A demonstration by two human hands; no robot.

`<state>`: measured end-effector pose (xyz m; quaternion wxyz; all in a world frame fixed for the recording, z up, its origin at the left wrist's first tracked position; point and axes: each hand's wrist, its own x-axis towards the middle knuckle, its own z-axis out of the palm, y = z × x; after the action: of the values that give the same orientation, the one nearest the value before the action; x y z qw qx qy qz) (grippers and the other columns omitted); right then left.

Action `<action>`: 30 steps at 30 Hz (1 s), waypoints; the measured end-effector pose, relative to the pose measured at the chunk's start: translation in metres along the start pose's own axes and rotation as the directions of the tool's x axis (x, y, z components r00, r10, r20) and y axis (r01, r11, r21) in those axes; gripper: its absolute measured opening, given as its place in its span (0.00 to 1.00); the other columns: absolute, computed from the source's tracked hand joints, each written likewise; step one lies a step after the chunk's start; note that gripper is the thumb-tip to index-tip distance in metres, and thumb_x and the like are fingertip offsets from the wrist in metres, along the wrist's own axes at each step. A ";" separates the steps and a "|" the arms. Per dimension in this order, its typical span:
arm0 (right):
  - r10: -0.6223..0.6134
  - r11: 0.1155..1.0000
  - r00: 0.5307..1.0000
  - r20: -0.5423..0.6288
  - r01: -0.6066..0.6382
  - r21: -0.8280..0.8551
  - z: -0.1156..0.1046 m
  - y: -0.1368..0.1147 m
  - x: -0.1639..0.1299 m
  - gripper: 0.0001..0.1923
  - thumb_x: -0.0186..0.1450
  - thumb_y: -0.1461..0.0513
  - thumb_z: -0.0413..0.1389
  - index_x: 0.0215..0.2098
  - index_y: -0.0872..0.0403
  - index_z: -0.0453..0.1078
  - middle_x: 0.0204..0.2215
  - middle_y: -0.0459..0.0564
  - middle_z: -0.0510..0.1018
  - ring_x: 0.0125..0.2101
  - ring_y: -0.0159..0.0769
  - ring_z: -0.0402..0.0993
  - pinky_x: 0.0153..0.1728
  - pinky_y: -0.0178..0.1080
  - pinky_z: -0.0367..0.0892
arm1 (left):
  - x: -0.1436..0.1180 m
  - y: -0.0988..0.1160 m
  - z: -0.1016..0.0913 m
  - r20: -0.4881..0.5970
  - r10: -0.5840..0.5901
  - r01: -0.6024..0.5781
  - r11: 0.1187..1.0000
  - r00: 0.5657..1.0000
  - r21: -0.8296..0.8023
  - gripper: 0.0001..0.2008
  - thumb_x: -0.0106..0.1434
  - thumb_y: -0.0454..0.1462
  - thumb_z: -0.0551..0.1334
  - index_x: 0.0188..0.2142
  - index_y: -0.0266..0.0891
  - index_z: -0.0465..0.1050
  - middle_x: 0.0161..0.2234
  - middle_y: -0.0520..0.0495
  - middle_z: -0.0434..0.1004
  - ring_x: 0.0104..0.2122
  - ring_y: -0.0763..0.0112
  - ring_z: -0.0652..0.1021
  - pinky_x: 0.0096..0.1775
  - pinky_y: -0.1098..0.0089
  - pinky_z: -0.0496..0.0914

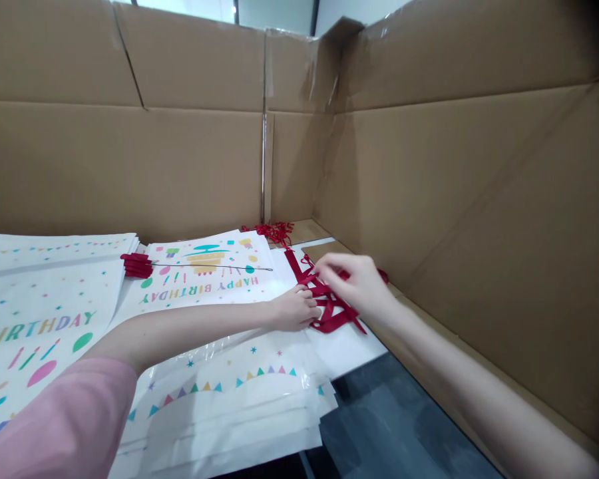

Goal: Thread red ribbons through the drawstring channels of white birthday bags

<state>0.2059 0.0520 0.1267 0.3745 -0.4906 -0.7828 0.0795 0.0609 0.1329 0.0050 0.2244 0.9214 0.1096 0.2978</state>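
Observation:
At the right end of the paper stacks, both of my hands work over a loose pile of red ribbons (332, 322). My left hand (295, 309) is closed, fingers curled at the left side of the pile, with a strip of ribbon at its fingertips. Just right of it, my right hand (362, 283) pinches the same ribbon between thumb and forefinger. Further left, a thin wire with a looped end (214, 267) lies across a printed sheet. A bunch of folded red ribbon (138, 265) is gathered at the wire's left end.
Stacks of white birthday-print sheets (54, 286) cover the left side; more in clear plastic (219, 412) lie in front. Tall cardboard walls (190, 166) stand behind and to the right. Thin red cords (275, 233) lie near the corner. A dark surface (389, 412) shows at the lower right.

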 end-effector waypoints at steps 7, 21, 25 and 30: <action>0.355 0.742 0.920 0.167 -0.169 -0.649 -0.008 0.188 -0.003 0.25 0.54 0.71 0.50 0.48 0.52 0.71 0.44 0.57 0.73 0.46 0.48 0.65 0.43 0.45 0.61 | 0.012 0.011 -0.008 0.361 0.060 -0.232 0.859 0.931 0.456 0.06 0.60 0.34 0.56 0.34 0.39 0.71 0.32 0.45 0.77 0.37 0.62 0.70 0.45 0.62 0.60; 0.344 0.727 0.916 0.206 -0.121 -0.676 -0.004 0.207 -0.003 0.10 0.59 0.65 0.50 0.39 0.55 0.68 0.37 0.56 0.75 0.39 0.43 0.67 0.39 0.41 0.58 | 0.040 -0.004 -0.007 0.250 -0.116 0.033 0.949 0.961 0.313 0.08 0.63 0.35 0.54 0.36 0.40 0.72 0.35 0.47 0.76 0.39 0.64 0.72 0.44 0.65 0.63; 0.251 0.819 0.945 0.211 -0.091 -0.567 -0.007 0.189 -0.011 0.07 0.60 0.65 0.49 0.37 0.54 0.64 0.32 0.50 0.75 0.33 0.36 0.68 0.35 0.36 0.58 | 0.051 -0.018 -0.011 0.133 -0.168 0.138 0.968 0.977 0.211 0.13 0.64 0.35 0.53 0.46 0.38 0.68 0.44 0.43 0.73 0.45 0.63 0.72 0.48 0.64 0.64; 0.107 0.986 0.978 0.182 -0.081 -0.145 -0.007 0.158 -0.016 0.03 0.55 0.66 0.49 0.29 0.53 0.61 0.26 0.44 0.71 0.27 0.32 0.65 0.30 0.32 0.58 | 0.064 -0.034 -0.012 0.106 -0.228 0.226 0.974 0.968 0.030 0.18 0.65 0.40 0.55 0.53 0.36 0.63 0.52 0.40 0.70 0.50 0.64 0.71 0.50 0.64 0.65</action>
<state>0.3260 0.1169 0.0454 0.2599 -0.5419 -0.7942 0.0895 0.1028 0.1887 0.0295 0.2547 0.9195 0.2047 0.2186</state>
